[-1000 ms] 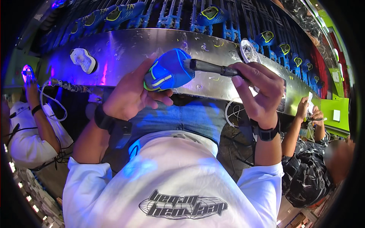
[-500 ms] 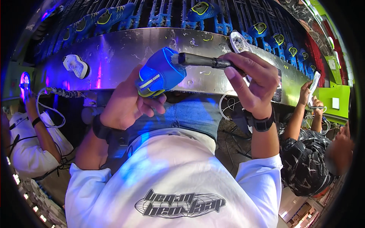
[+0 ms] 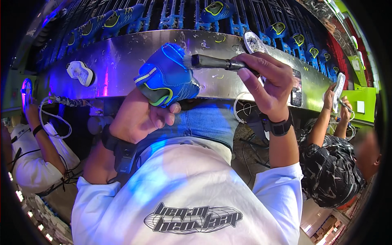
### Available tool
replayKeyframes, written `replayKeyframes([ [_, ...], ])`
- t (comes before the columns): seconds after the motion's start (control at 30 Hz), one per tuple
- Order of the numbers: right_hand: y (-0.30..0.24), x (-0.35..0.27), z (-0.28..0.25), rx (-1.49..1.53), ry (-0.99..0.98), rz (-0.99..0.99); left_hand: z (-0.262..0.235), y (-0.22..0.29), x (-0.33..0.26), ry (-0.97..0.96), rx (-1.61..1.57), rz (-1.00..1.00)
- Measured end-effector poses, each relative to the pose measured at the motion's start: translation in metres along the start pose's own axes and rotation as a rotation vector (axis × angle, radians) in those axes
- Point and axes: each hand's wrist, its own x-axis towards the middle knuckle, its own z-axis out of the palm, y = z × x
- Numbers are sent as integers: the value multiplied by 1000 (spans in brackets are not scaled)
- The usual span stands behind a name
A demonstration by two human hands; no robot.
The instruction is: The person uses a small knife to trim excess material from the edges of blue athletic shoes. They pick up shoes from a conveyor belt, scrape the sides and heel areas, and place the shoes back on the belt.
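Observation:
My left hand point(image 3: 132, 118) holds a blue shoe upper point(image 3: 165, 71) with a lime-green collar lining and a white stripe, tilted over the near edge of the metal bench. Part of that grip is hidden behind the shoe. In my right hand point(image 3: 271, 81) is a brush point(image 3: 216, 63) with a dark handle, pinched between thumb and fingers. Its pale bristles point left and meet or nearly meet the shoe's right side; I cannot tell whether they touch. A white shoe sole point(image 3: 79, 73) lies to the left on the bench, and another pale sole point(image 3: 255, 44) rests near my right fingers.
Beyond the metal bench point(image 3: 122, 51) runs a rack carrying several blue shoes point(image 3: 216, 10). Co-workers sit on both sides; the right one's hand point(image 3: 328, 98) holds a white sole point(image 3: 339, 87). A dark phone-like panel point(image 3: 297, 87) is near the bench's right edge. White hoses point(image 3: 61, 134) hang at left.
My left hand has turned the shoe, bringing its lime collar into fuller view and shifting it slightly left. The brush stays at nearly the same place. The co-worker's sole has tilted.

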Motion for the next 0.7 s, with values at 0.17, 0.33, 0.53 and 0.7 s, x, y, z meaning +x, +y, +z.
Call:
replayKeyframes([
  [0.17,11,-9,2,103,13,70,18,-11,4,56,-146,50],
  [0.33,19,-17,5,128,20,101,19,-13,5,7,-261,17],
  [0.53,34,-33,6,112,10,140,19,-16,9,-24,-345,-2],
  [0.7,41,-45,6,38,1,183,12,-16,14,-59,-341,2],
])
